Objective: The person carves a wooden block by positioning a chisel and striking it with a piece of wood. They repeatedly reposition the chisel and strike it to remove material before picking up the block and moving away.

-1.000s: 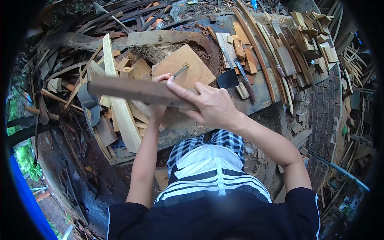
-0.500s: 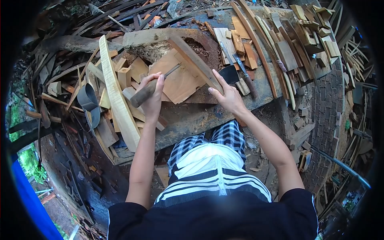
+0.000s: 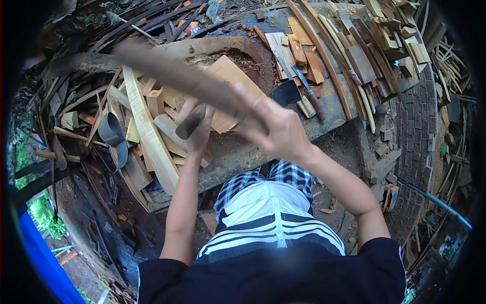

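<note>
There's the flat wooden board [image 3: 248, 83], lying on the tabletop [image 3: 228, 151] just ahead of the two hands and partly covered by what they hold. The left hand [image 3: 200, 133] is closed around the chisel [image 3: 191, 122], its rounded wooden handle pointing back toward the person; the blade is hidden, so I can't tell whether it touches the board. And here's the right hand [image 3: 283, 130], clamped on the near end of a thick wooden bar [image 3: 187, 81]! The bar is a blur, slanting forward and left from that grip, above the board and across the left hand's far side. Whether it meets the chisel, I can't tell.

Just left of the left hand, offcuts crowd around a long pale plank [image 3: 149, 131], and beyond that sits a curved grey piece [image 3: 112, 134]. Ahead of the hands lies a thick, rough timber [image 3: 177, 47] with a hollowed side. Over to the right hand's far right: a dark square-bladed tool [image 3: 286, 93], and just beside it a tool with a worn wooden grip [image 3: 315, 105]. Wood blocks lie just past them, then long narrow strips [image 3: 329, 66], and farther right, stacked wood pieces [image 3: 405, 48].
</note>
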### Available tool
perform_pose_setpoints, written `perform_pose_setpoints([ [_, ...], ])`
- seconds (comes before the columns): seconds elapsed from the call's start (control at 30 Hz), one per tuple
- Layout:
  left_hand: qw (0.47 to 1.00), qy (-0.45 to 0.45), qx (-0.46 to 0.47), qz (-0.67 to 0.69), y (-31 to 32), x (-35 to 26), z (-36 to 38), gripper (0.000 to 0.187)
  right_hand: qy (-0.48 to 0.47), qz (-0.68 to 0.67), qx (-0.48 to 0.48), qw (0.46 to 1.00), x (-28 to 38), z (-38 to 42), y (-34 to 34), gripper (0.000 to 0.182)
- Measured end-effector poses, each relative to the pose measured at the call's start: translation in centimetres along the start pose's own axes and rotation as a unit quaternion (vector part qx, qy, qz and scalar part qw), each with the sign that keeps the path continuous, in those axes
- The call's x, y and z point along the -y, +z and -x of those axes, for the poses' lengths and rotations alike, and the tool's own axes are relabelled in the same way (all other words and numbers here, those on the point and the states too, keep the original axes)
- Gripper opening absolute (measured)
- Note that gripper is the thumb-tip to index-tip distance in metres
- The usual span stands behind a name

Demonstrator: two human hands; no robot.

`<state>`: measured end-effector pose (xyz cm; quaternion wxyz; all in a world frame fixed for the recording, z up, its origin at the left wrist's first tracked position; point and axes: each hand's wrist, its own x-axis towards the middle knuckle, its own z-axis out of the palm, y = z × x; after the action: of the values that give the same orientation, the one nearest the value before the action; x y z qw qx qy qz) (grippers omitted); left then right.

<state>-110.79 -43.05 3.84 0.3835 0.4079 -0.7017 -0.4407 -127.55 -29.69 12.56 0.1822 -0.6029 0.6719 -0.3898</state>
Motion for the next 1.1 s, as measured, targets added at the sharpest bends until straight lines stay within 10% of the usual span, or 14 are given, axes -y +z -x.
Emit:
perform_pose_setpoints([
  [0.1,0.994,0.077,-0.04,-0.061,1.3,-1.1,-0.4,0.01,-0.166,0.11,0.091,0.976,3.9,-0.6,-2.3,0.072],
  [0.77,0.995,0.075,-0.004,-0.068,1.1,-2.1,-0.6,0.012,-0.155,0.11,0.022,0.981,3.5,0.3,0.6,0.071],
  [0.93,0.993,0.1,-0.057,-0.03,-0.9,2.9,-1.2,0.017,0.029,0.001,0.081,0.996,1.2,0.4,0.6,0.077],
  [1.1,0.981,-0.1,-0.08,0.142,-2.3,-1.7,-3.3,0.023,0.184,-0.059,0.006,0.981,-2.0,0.0,-1.3,0.073],
])
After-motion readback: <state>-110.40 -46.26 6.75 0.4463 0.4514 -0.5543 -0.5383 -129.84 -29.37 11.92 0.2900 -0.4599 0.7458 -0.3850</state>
